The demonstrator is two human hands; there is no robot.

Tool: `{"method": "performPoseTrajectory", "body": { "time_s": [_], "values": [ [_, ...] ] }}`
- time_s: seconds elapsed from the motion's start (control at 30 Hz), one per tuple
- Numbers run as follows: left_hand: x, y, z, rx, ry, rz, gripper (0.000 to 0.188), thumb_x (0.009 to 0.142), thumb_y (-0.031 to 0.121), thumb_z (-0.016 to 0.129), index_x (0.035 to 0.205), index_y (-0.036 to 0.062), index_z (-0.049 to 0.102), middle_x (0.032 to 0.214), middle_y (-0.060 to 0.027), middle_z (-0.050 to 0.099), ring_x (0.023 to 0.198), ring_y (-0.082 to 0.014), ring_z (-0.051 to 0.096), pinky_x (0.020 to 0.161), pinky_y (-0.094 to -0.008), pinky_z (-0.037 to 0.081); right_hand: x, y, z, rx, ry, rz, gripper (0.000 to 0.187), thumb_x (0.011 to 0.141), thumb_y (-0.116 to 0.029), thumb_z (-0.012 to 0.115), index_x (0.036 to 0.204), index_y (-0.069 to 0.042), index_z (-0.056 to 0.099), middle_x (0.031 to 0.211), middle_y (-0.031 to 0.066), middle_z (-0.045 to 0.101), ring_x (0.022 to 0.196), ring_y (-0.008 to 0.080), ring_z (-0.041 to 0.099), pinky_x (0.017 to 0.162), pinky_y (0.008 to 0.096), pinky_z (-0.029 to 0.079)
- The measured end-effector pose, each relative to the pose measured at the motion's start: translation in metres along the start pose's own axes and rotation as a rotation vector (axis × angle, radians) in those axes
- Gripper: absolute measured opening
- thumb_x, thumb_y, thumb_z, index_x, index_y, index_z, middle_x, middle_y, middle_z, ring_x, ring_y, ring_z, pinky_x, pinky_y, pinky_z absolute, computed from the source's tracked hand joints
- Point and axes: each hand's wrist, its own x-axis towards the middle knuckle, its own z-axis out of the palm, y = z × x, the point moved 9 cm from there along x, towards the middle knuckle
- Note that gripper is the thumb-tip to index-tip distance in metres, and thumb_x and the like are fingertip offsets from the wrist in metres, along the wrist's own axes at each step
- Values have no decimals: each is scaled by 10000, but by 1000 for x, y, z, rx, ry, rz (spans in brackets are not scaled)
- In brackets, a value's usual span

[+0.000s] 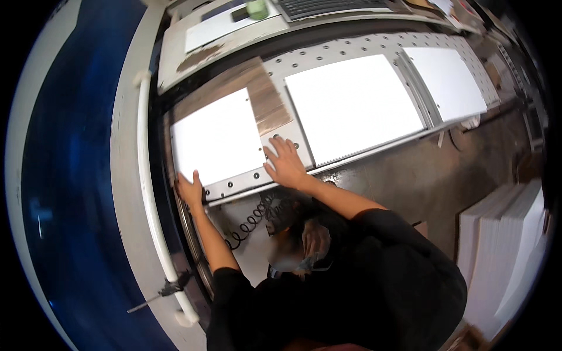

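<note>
A white rectangular sheet (216,137) lies at the left end of a grey table (304,51) studded with small round fittings. Beneath its far and right sides shows a brown wood-grain board (272,108). My left hand (190,191) is at the sheet's near left corner, thumb and fingers apart. At the sheet's right edge, my right hand (287,164) rests with its fingers spread. Neither hand grips anything. Right of it lies a larger white sheet or stack (354,108); its thickness is hard to tell. Farther right is another white stack (445,82).
A metal rail (418,93) separates the two right-hand white stacks. Along my left runs a white tube (151,199) before a blue panel (76,175). A coiled black cable (252,219) hangs below the table edge. Tall white stacks (497,240) stand at right; a keyboard (328,7) lies beyond.
</note>
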Motion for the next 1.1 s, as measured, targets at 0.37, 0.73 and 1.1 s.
{"method": "performPoseTrajectory", "body": {
  "time_s": [0.37, 0.73, 1.1],
  "values": [
    [15, -64, -2, -155, -198, -227, 817, 897, 548, 699, 1353, -115, 559, 1375, -316, 584, 1265, -429, 583, 1074, -431, 442, -3, 24, 2, 411, -5, 257, 630, 988, -440, 598, 1371, 59, 562, 1481, 268, 473, 1459, 413, 326, 1218, 511, 214],
    [-62, 15, -8, -610, -79, -312, 667, 1004, 527, 590, 739, -84, 630, 655, -128, 611, 637, -186, 526, 633, -394, 451, -67, 28, -79, 1383, 82, 598, 435, 975, -110, 673, 1275, -56, 363, 1018, 146, 660, 898, 157, 653, 722, 299, 594],
    [-126, 344, 41, -1059, -510, -50, 404, 1019, 300, 635, 1179, -70, 608, 1084, -167, 679, 958, -215, 633, 878, -350, 502, -219, 171, -250, 1370, 948, 684, 463, 981, -193, 661, 1400, -70, 508, 1144, 74, 676, 945, 146, 712, 733, 288, 641]
  ]
}}
